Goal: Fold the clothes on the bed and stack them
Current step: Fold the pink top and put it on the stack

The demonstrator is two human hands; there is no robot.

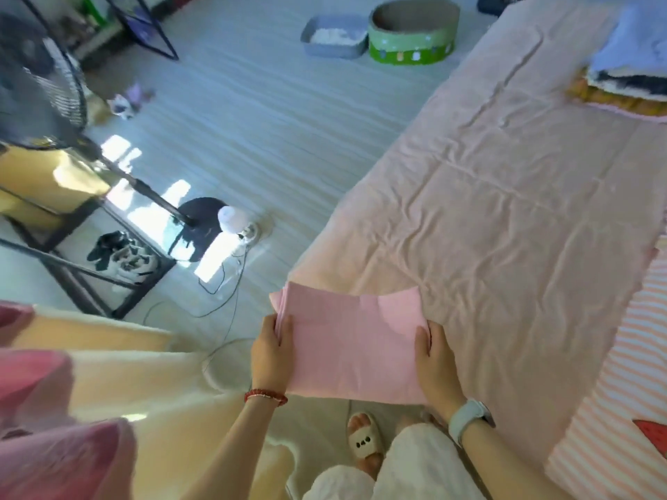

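Broadly, the bed [505, 211] spreads ahead and to the right of both hands, its pale pink sheet creased all over. Beyond the left hand lies the light floor [252, 113], with a standing fan [39, 88] far off to that side and a grey tray [334, 36] and green oval box [415, 30] well ahead. Far ahead of the right hand, at the bed's far end, sits a stack of folded clothes [628, 70], blue on top, dark and yellow layers beneath. To the right of the right hand lies a striped pink-and-white cloth [610, 409]. Between the two hands is the folded pink garment [353, 344], held up over the bed's near corner. The left hand [269, 353], wearing a red bead bracelet [265, 395], grips the garment's left edge, thumb on top and fingers curled beneath. The right hand [436, 362], a pale watch [469, 420] on its wrist, holds the right edge, thumb over the cloth. Below the hands, a white slipper [364, 438] shows on one foot.
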